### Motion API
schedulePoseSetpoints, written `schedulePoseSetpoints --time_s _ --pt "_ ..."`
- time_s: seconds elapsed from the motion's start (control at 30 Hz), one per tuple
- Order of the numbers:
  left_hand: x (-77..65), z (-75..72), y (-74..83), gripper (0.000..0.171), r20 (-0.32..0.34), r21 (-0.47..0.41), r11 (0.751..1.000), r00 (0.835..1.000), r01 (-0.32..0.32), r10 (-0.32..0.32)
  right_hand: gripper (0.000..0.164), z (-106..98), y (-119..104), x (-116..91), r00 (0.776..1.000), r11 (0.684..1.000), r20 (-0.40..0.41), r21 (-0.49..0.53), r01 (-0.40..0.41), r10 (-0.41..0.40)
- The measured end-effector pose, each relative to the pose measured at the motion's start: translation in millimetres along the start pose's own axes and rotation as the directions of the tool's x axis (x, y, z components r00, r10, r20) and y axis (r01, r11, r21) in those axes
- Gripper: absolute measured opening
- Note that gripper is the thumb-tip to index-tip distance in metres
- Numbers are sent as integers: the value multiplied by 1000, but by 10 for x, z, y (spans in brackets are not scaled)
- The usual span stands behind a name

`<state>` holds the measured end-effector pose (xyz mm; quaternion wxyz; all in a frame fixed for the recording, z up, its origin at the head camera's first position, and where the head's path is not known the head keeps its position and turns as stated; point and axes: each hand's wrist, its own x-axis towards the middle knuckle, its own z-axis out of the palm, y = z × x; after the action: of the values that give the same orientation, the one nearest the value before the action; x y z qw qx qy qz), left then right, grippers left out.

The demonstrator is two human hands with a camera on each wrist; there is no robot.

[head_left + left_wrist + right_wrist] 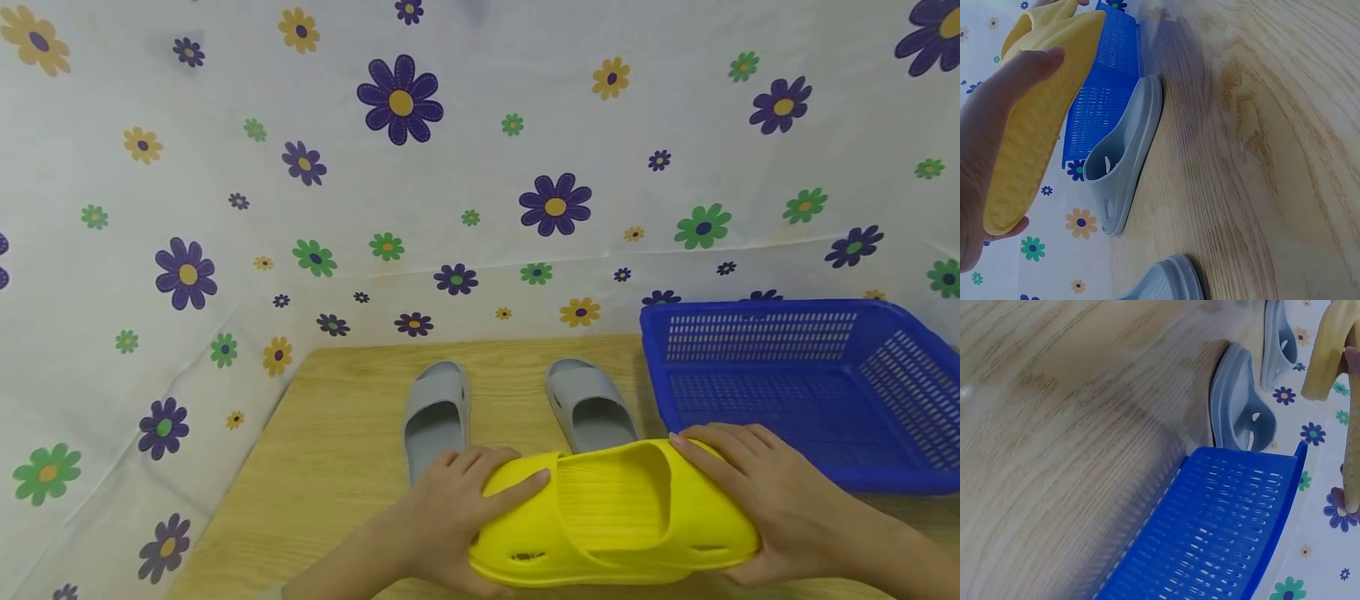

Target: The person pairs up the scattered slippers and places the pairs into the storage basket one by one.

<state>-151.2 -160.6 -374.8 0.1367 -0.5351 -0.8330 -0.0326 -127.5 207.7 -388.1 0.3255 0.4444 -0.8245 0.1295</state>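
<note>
Yellow slides point(615, 508), apparently a pair fitted into each other with a toe at each end, are held up above the table's near side. My left hand point(453, 517) grips the left end, thumb on top and fingers around the edge. At the right end, my right hand point(787, 492) grips with its thumb and fingers around the toe. Two grey slides lie apart on the table beyond: a left one point(437, 387) and a right one point(588, 383), their near ends hidden behind the hand and the yellow slides. The left wrist view shows a yellow sole point(1029, 156) from below.
A blue perforated plastic basket point(750, 312) stands at the right on the wood-grain table point(300, 467), beside the right grey slide. Behind the table and at its left hangs a white sheet point(465, 167) with printed flowers.
</note>
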Motion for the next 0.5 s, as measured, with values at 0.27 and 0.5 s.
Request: schedulePoseSetpoints --time_s 0.27,0.5 --pt "81 70 -10 105 -123 40 994 987 -103 107 93 8 -14 23 998 998 -51 52 44 -42" --pt "138 94 14 97 -158 78 989 978 -128 139 92 21 -41 58 997 997 -51 55 52 -49"
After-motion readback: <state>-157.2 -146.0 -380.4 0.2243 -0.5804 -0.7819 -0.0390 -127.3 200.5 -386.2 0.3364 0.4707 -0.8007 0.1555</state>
